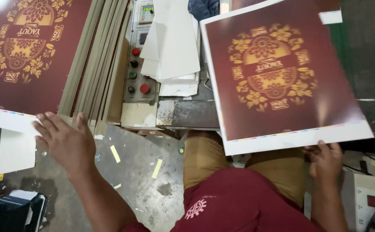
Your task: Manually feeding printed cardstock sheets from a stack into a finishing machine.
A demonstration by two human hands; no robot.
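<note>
The left arm reaches forward and to the left, and the left hand [65,139] is open with the fingers spread flat, palm down, its fingertips at the white lower edge of a dark red printed sheet [28,56] with gold flower ornament that lies on a stack of grey boards [95,64]. The right arm comes up from below, and the right hand [325,161] grips the white bottom margin of a second dark red sheet [277,77], held tilted above the machine's control panel [138,64] and the white papers [172,47].

Open floor [144,172] between sheets, control panel [138,64] behind
</note>
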